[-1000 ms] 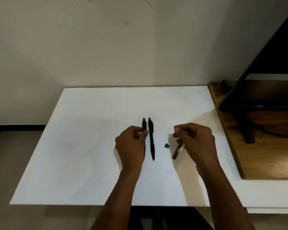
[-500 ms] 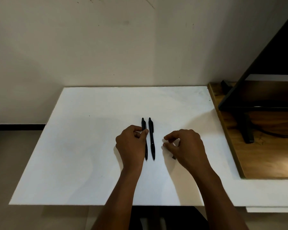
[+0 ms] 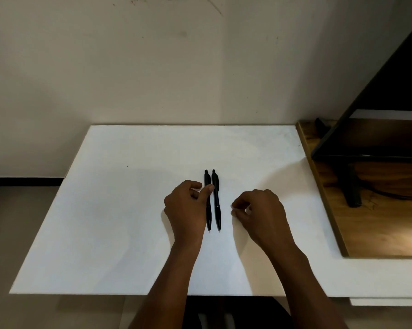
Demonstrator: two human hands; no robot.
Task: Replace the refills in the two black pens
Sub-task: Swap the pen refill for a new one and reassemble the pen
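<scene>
Two black pens lie side by side on the white table [image 3: 119, 210], tips pointing toward me. My left hand [image 3: 186, 210] rests on the left pen [image 3: 208, 216], with the thumb pressed on its barrel near the clip. The right pen [image 3: 216, 203] lies free beside it, touched by neither hand. To the right of the pens, my right hand [image 3: 262, 212] is curled with its fingertips pinched close to the tabletop. Whether it holds anything is hidden by the fingers.
A wooden desk [image 3: 378, 233] adjoins the table's right edge and carries a dark monitor [image 3: 378, 138] on a black stand [image 3: 352, 188]. A plain wall runs behind the table. The floor lies to the left.
My right hand came down and moved left toward the pens. It now covers the small black piece and grey strip seen earlier. My left hand stayed on the left pen.
</scene>
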